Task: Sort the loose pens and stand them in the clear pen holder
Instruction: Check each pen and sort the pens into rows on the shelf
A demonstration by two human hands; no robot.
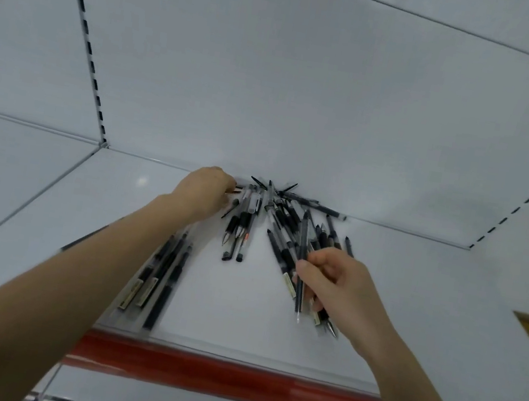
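The left arm is stretched far forward across the white shelf [238,314], and the left hand [204,190] is laid knuckles-up at the left edge of the pile of loose pens [285,210]. Its fingers are curled away from the camera. Whether a pen is pinched there cannot be told.

The right hand [336,284] is held nearer, at the pile's right side. A bundle of pens [304,238] is gripped in its curled fingers and thumb, with the tips pointing back toward the camera.

The pile is heaped against the back panel [275,80], too tangled to be counted. About four pens [239,231] are set slightly apart at its left.

The clear pen holder [124,324] is seen at the shelf's front left, partly under the left forearm. About four dark pens [164,274] are seen in it, blurred.

Beige labels [134,290] are carried on some barrels, but no writing can be read.

A red strip [228,378] runs along the shelf's front edge.
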